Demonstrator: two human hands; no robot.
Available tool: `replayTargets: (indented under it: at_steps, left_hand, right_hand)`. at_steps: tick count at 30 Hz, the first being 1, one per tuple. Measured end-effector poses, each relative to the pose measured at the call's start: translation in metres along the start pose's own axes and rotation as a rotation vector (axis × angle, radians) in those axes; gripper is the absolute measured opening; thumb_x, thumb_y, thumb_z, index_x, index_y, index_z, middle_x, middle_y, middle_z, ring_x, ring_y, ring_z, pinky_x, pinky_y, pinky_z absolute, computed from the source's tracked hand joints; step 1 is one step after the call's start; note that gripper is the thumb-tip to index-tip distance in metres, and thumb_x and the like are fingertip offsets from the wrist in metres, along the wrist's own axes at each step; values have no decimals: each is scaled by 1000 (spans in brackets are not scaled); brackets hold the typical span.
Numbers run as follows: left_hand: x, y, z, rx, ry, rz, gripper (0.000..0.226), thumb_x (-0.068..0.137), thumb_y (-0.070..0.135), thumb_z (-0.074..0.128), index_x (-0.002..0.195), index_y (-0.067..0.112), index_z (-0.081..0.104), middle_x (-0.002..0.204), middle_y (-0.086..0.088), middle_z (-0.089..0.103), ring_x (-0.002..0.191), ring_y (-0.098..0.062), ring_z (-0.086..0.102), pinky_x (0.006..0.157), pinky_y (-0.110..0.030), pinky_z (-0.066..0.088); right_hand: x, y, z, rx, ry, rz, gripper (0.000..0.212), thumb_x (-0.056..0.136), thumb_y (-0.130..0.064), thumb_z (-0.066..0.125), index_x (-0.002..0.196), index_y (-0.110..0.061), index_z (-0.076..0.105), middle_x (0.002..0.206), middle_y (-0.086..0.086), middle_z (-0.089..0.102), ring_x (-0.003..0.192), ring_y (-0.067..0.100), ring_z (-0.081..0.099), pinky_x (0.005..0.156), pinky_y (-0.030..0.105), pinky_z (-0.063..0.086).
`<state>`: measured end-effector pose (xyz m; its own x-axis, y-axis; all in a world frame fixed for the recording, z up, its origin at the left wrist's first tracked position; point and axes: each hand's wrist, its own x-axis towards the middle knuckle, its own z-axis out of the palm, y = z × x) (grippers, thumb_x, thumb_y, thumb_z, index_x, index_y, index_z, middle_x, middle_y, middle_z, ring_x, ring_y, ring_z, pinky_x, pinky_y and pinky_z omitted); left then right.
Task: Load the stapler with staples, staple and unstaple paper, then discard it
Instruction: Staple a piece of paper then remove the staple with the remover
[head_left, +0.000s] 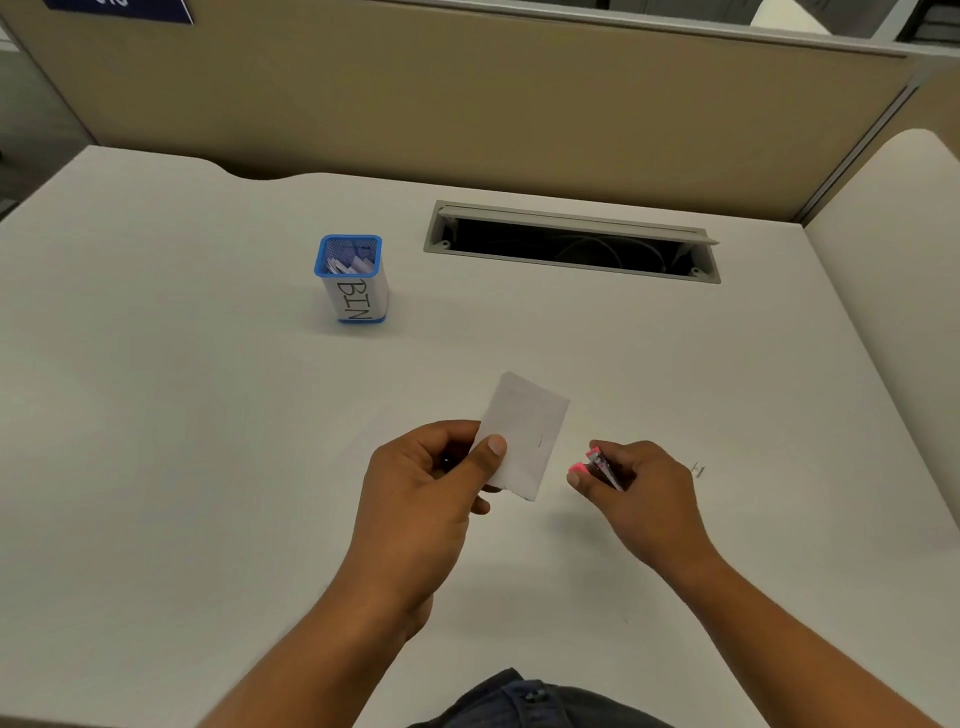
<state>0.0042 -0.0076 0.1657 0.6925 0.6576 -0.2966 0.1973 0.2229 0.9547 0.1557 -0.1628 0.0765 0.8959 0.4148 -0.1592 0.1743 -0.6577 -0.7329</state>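
My left hand (431, 478) pinches a small folded white paper (524, 434) by its lower left corner, holding it just above the desk. A thin staple mark shows on the paper near its right edge. My right hand (639, 493) is closed around a small pink stapler (597, 464), whose pink and metal tip points left toward the paper, a short gap away. A blue mesh cup labelled BIN (353, 280) stands upright farther back on the left, with white paper scraps inside. Loose staples (698, 470) lie on the desk just right of my right hand.
The white desk (182, 415) is bounded by a beige partition wall (467, 104) at the back. An open grey cable slot (571, 241) is cut into the desk at the back right. A second desk surface (893, 260) adjoins on the right.
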Motion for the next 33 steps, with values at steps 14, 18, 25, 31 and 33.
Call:
replayTargets:
  at_steps: [14,18,25,31,33]
  left_hand:
    - [-6,-1,-10,58,45,14,11,85,31,67,93,30,74,84,11,77,69,-5,69,56,-13,53]
    - [-7,0,-9,99,75,62,22,72,47,65,91,37,72,88,15,76,74,-3,69,57,-11,53]
    - [-9,-2,-8,617,217,804,13,86,16,70,96,17,78,87,5,69,83,-10,63,69,-19,48]
    - [-12,-9,-7,861,167,1081,19,87,5,64,98,9,79,88,-7,73,99,-25,65,82,-32,48]
    - [-13,-4,-4,702,124,870,40,78,-6,58,105,18,75,102,1,69,109,-13,61,90,-25,46]
  right_hand:
    - [31,37,33,-461,63,-50,60,78,-58,69,113,-9,65,101,7,53,99,28,57,78,29,47]
    - [20,8,15,-175,145,21,71,78,-59,70,130,-12,60,111,2,58,99,21,61,85,34,51]
    - [-32,-83,-33,828,-363,374,53,68,-64,67,85,-16,82,81,4,77,58,12,66,55,25,55]
    - [-56,-112,-48,902,-411,271,27,70,-39,73,81,-14,80,75,6,70,59,15,63,52,23,53]
    - [-56,-112,-50,857,-352,226,14,75,-26,72,73,-12,74,70,6,65,57,13,58,51,20,51]
